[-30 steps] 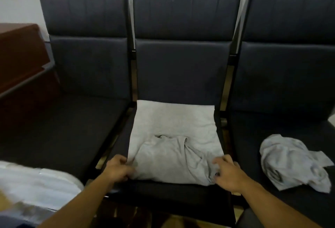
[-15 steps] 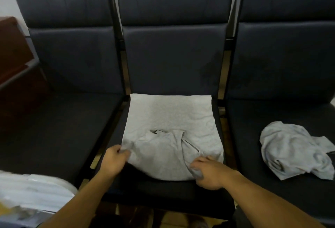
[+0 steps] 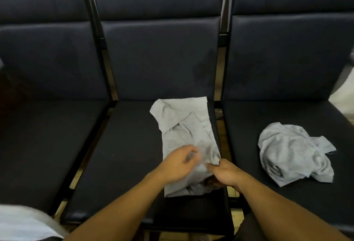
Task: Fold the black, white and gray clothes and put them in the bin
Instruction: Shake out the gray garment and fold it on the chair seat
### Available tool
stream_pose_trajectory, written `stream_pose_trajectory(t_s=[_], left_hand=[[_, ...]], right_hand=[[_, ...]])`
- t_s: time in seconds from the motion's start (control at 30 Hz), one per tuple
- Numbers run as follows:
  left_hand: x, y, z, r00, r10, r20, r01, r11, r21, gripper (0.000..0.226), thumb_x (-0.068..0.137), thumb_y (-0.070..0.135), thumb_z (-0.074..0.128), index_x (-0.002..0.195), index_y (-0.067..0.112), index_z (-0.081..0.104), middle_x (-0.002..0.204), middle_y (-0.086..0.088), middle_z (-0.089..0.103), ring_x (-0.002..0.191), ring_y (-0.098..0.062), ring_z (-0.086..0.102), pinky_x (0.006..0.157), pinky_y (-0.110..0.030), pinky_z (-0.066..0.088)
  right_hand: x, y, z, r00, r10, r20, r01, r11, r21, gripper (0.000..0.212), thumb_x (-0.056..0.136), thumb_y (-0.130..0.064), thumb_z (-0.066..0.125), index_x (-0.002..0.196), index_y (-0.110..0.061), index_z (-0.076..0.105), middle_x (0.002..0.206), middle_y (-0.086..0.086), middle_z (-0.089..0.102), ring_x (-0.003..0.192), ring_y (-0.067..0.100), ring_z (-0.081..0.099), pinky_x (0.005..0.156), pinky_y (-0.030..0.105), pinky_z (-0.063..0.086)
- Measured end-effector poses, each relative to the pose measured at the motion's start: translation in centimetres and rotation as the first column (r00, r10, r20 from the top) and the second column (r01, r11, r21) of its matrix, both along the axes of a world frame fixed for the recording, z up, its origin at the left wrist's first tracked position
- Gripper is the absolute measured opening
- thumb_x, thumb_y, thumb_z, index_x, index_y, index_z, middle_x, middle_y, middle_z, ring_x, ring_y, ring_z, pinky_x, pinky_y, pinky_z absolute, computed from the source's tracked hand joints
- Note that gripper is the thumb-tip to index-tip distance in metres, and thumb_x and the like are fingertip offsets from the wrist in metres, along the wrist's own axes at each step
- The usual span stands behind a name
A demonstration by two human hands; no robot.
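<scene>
While both bare arms reach in from 6 o'clock, the scene reads as follows

Gray shirt (image 3: 186,137): folded lengthwise into a narrow strip, lying on the right half of the middle seat (image 3: 122,148), running from the seat back at 12 o'clock down toward the front edge at 6 o'clock; a sleeve or collar flap lies creased across its upper part

Left hand (image 3: 177,164): over the lower part of the gray shirt, motion-blurred, fingers loosely curved; whether it grips the cloth I cannot tell

Right hand (image 3: 225,173): at the shirt's lower right edge, at about 3 o'clock from the left hand, thumb and fingers pinching the cloth's edge, the fabric bunched beneath it

Crumpled gray garment (image 3: 293,152): unfolded heap on the right seat (image 3: 268,198), at 3 o'clock from the folded strip, well apart from it, touched by neither hand

Left seat (image 3: 42,145): dark upholstery like the other two, joined in a row with dark frames between

White cloth (image 3: 23,223): a pale, blurred mass at the 7 o'clock corner of the view; what it is cannot be told

Writing or brands: none can be read on the garments or the seats
</scene>
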State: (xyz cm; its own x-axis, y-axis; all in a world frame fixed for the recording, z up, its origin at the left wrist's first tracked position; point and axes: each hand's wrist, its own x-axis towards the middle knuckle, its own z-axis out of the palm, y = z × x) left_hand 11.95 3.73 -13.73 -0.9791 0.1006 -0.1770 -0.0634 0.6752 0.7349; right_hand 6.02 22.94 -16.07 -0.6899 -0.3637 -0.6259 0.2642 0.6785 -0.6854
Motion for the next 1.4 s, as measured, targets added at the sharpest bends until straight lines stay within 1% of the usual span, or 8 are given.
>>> stream_pose_trajectory(t_s=[0.13,0.27,0.47,0.7,0.87,1.0,1.17,1.4], left_hand=[[1.4,-4.0,-4.0,0.987,-0.154,0.046,0.157,0.858,-0.489,0.055,0.107,0.049,0.036,0.157,0.027,0.035,0.166,0.006,0.027,0.153,-0.015,0.023,0.123,-0.030,0.017],[4.2,-2.4,-3.8,0.993,-0.120,-0.014,0.078,0.727,-0.682,0.065,0.098,0.064,0.026,0.137,0.021,0.057,0.142,-0.001,0.056,0.123,-0.025,0.060,0.095,-0.039,0.053],[8.5,-0.5,-0.4,0.981,-0.147,0.130,0.184,0.921,-0.343,0.043,0.098,0.059,0.045,0.126,0.030,0.060,0.123,0.007,0.063,0.113,-0.012,0.058,0.095,-0.038,0.050],[11.5,-9.5,-3.3,0.957,0.258,0.135,-0.102,0.732,-0.674,0.094,0.081,0.074,0.055,0.157,0.038,0.013,0.161,0.003,0.014,0.150,-0.023,0.016,0.122,-0.047,0.022],[11.8,-11.5,-2.9,0.932,0.360,0.036,-0.248,0.708,-0.661,0.035,0.102,0.031,0.048,0.135,0.022,0.055,0.139,0.001,0.057,0.123,-0.020,0.055,0.102,-0.037,0.049],[11.5,-12.5,-1.5,0.811,0.583,0.051,-0.527,0.765,-0.370,0.021,0.106,0.022,0.043,0.092,0.018,0.059,0.085,-0.003,0.065,0.081,-0.022,0.063,0.073,-0.038,0.051],[9.6,-14.8,1.0,0.498,0.866,0.049,-0.864,0.490,0.121,0.022,0.106,0.018,0.040,0.104,0.013,0.061,0.106,-0.007,0.066,0.103,-0.027,0.061,0.088,-0.040,0.049],[3.0,-18.6,3.5,0.641,0.751,-0.156,-0.767,0.632,-0.111,0.016,0.108,0.031,0.035,0.111,0.024,0.049,0.098,-0.004,0.061,0.087,-0.026,0.060,0.075,-0.044,0.047]], right_hand=[[-0.8,-0.1,-1.0,0.998,-0.010,0.055,0.007,0.999,0.045,0.043,0.099,-0.049,0.052,0.126,-0.016,0.058,0.126,0.002,0.063,0.115,0.023,0.061,0.105,0.042,0.049],[-1.3,-1.2,-0.8,0.997,0.076,-0.029,-0.074,0.995,0.062,0.026,0.105,-0.034,0.046,0.106,-0.018,0.066,0.102,0.006,0.066,0.094,0.022,0.063,0.087,0.035,0.052],[-1.4,-2.4,-1.0,0.960,0.225,-0.166,-0.195,0.965,0.178,0.048,0.097,-0.034,0.043,0.142,-0.026,0.054,0.137,0.004,0.059,0.116,0.025,0.060,0.090,0.031,0.049],[-1.4,-1.9,0.8,0.919,0.089,-0.385,-0.049,0.992,0.113,0.030,0.097,-0.014,0.048,0.119,-0.024,0.065,0.111,0.003,0.068,0.099,0.025,0.064,0.070,0.028,0.047],[-1.9,-1.4,1.7,0.883,-0.282,-0.374,0.220,0.955,-0.201,0.021,0.101,-0.011,0.046,0.104,-0.024,0.062,0.097,-0.002,0.064,0.088,0.018,0.061,0.067,0.028,0.044],[-2.3,-0.8,1.0,0.879,-0.367,-0.306,0.354,0.930,-0.097,0.015,0.104,-0.021,0.044,0.104,-0.013,0.057,0.091,0.010,0.062,0.071,0.020,0.058,0.058,0.031,0.044],[-3.1,-0.8,0.3,0.866,-0.381,-0.324,0.393,0.919,-0.028,0.026,0.105,-0.033,0.043,0.096,-0.013,0.059,0.090,0.012,0.065,0.073,0.026,0.062,0.063,0.035,0.048],[-4.5,-1.1,-0.7,0.891,-0.288,-0.351,0.351,0.927,0.131,0.028,0.106,-0.034,0.038,0.106,-0.012,0.055,0.103,0.015,0.063,0.091,0.034,0.063,0.079,0.044,0.053]])
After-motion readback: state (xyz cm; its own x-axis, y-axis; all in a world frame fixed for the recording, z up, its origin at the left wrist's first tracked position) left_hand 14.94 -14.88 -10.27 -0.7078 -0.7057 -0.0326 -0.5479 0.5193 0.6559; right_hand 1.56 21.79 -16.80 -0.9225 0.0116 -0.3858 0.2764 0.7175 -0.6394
